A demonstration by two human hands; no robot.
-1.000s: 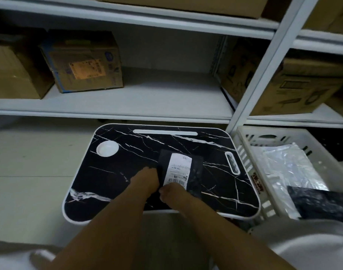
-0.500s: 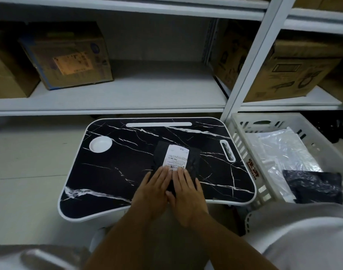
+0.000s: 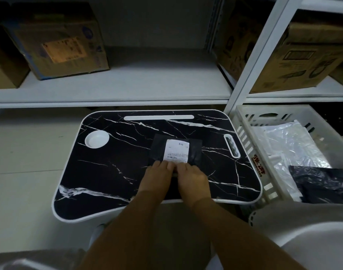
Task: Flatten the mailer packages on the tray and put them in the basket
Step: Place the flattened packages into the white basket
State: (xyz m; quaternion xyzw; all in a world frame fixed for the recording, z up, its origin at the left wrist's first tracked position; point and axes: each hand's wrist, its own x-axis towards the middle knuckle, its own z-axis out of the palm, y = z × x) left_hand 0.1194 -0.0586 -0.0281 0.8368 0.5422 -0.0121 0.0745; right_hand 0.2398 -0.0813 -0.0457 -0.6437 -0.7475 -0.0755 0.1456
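Head view, looking down on a black marble-patterned tray point(image 3: 108, 172) with white rim, standing on a pale floor in front of a white shelf unit.

Black mailer package point(image 3: 195, 149) — lies flat on the tray, right of centre, its near part hidden under the hands. White shipping label point(image 3: 176, 150) on its upper face, barcode toward the near edge.

Left hand point(image 3: 157, 177) — palm down on the near part of the mailer, fingers laid forward and close together, tips at the label's lower edge; pressing, not gripping.

Right hand point(image 3: 192, 179) — palm down just beside the left hand, touching it, fingers likewise flat on the mailer, nothing held.

Tray features: round white recess point(image 3: 96, 139) at the far left corner; long white slot point(image 3: 159, 117) along the far edge; oval handle cutout point(image 3: 232, 146) by the right edge.

White slatted basket point(image 3: 248, 141) — just beside the tray's right edge; holds a clear plastic bag point(image 3: 291, 145) and a black mailer point(image 3: 320, 184) at its near end.

Shelves: cardboard boxes, one far left point(image 3: 57, 41), one far right point(image 3: 307, 55).
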